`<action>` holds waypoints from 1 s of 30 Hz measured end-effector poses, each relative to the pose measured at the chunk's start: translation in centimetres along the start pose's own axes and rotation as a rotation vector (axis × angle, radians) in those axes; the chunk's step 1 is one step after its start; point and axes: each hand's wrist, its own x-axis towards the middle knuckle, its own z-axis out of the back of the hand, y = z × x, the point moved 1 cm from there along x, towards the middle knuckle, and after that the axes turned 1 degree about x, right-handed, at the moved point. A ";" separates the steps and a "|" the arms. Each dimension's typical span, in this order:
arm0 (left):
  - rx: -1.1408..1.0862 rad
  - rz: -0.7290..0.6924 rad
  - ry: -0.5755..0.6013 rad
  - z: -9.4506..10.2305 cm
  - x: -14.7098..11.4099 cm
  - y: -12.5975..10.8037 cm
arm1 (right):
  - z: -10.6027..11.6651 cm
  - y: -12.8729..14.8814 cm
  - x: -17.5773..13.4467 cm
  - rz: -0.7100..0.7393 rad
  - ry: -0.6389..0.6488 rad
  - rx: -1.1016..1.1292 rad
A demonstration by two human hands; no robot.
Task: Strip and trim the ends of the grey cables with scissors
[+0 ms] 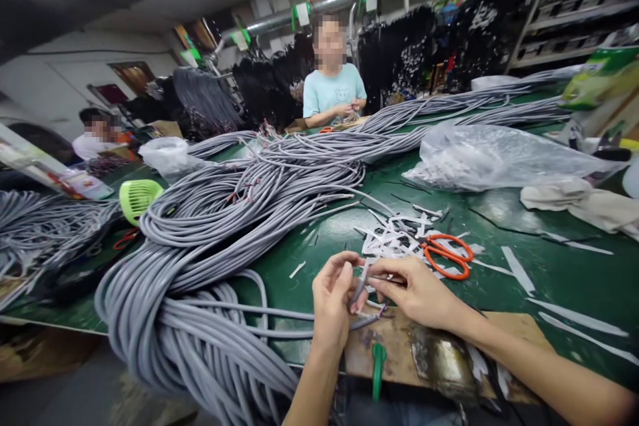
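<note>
Curled around a short stretch of grey cable (360, 285) is my left hand (330, 296), its fingers closed. My right hand (417, 289) pinches a thin dark strand (385, 279) against that cable, thumb and finger together. Just below, another grey cable end (367, 321) with coloured wires showing lies over a brown board (399, 339). Beyond my hands is a loose pile of white strips (387, 239). Orange-handled scissors (452, 271) rest at the pile's right side.
Large grey cable bundles (214, 213) cover the left and hang over the table edge. A plastic bag (492, 153) and a cloth (579, 203) lie right. A green clamp handle (378, 369) and worn metal piece (446, 359) sit near me. A co-worker (334, 90) sits opposite.
</note>
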 end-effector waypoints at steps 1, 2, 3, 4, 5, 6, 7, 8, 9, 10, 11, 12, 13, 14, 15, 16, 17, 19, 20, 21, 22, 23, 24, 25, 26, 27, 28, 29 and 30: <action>-0.002 -0.021 0.032 0.1 -0.1 -0.1 | 0.0 0.0 -0.1 -0.001 -0.007 -0.025; 0.004 -0.036 0.063 0.1 -0.2 -0.2 | 0.1 -0.1 -0.1 -0.002 -0.019 -0.053; 0.016 -0.045 0.085 0.2 -0.2 -0.3 | 0.3 -0.3 -0.2 -0.001 -0.049 -0.092; 0.026 -0.050 0.091 0.4 -0.2 -0.4 | 0.5 -0.4 -0.2 -0.004 -0.096 -0.136; 0.034 -0.049 0.085 0.5 -0.2 -0.5 | 0.9 -0.6 -0.2 -0.012 -0.157 -0.172; 0.047 -0.048 0.073 0.6 -0.2 -0.5 | 1.2 -0.8 -0.2 -0.023 -0.218 -0.181; 0.073 -0.038 0.071 0.7 -0.3 -0.5 | 1.6 -0.9 -0.2 -0.033 -0.266 -0.157; 0.115 -0.017 0.082 0.7 -0.3 -0.5 | 1.9 -1.0 -0.3 -0.038 -0.294 -0.104; 0.171 0.012 0.100 0.7 -0.3 -0.4 | 2.2 -0.9 -0.3 -0.036 -0.292 -0.037; 0.235 0.045 0.120 0.6 -0.4 -0.3 | 2.3 -0.8 -0.4 -0.028 -0.266 0.022; 0.301 0.074 0.139 0.5 -0.4 -0.2 | 2.3 -0.7 -0.4 -0.015 -0.230 0.060; 0.367 0.081 0.158 0.3 -0.5 -0.2 | 2.3 -0.5 -0.4 -0.007 -0.204 0.074; 0.433 0.056 0.181 0.1 -0.6 -0.2 | 2.2 -0.4 -0.4 -0.012 -0.198 0.074; 0.499 0.001 0.214 0.0 -0.7 -0.3 | 2.1 -0.4 -0.4 -0.027 -0.206 0.073; 0.561 -0.067 0.254 -0.2 -0.7 -0.4 | 2.0 -0.4 -0.3 -0.045 -0.217 0.076; 0.612 -0.127 0.290 -0.3 -0.8 -0.6 | 2.0 -0.4 -0.2 -0.059 -0.225 0.087; 0.646 -0.169 0.308 -0.4 -0.8 -0.6 | 1.9 -0.4 -0.1 -0.065 -0.215 0.106; 0.646 -0.167 0.282 -0.3 -0.8 -0.7 | 2.0 -0.3 0.0 -0.048 -0.165 0.161; 0.632 -0.141 0.256 -0.3 -0.8 -0.6 | 2.1 -0.2 -0.1 -0.033 -0.137 0.188; 0.624 -0.121 0.238 -0.2 -0.8 -0.6 | 2.3 -0.1 -0.1 -0.028 -0.114 0.206; 0.630 -0.117 0.234 -0.1 -0.8 -0.6 | 2.4 0.0 -0.2 -0.028 -0.101 0.217; 0.649 -0.130 0.241 0.0 -0.9 -0.5 | 2.4 0.1 -0.2 -0.031 -0.090 0.219; 0.675 -0.157 0.253 0.0 -0.9 -0.5 | 2.4 0.1 -0.2 -0.038 -0.081 0.217; 0.701 -0.194 0.267 0.0 -1.0 -0.6 | 2.3 0.0 -0.2 -0.046 -0.072 0.219; 0.718 -0.233 0.282 0.0 -1.1 -0.6 | 2.1 -0.1 -0.2 -0.051 -0.063 0.227; 0.724 -0.270 0.296 0.0 -1.1 -0.7 | 2.0 -0.2 -0.1 -0.053 -0.054 0.235; 0.721 -0.301 0.309 0.0 -1.2 -0.8 | 1.8 -0.3 0.0 -0.052 -0.043 0.240; 0.713 -0.329 0.318 -0.1 -1.2 -0.9 | 1.7 -0.4 0.1 -0.050 -0.032 0.237; 0.705 -0.354 0.316 -0.1 -1.2 -0.9 | 1.6 -0.4 0.1 -0.041 -0.029 0.224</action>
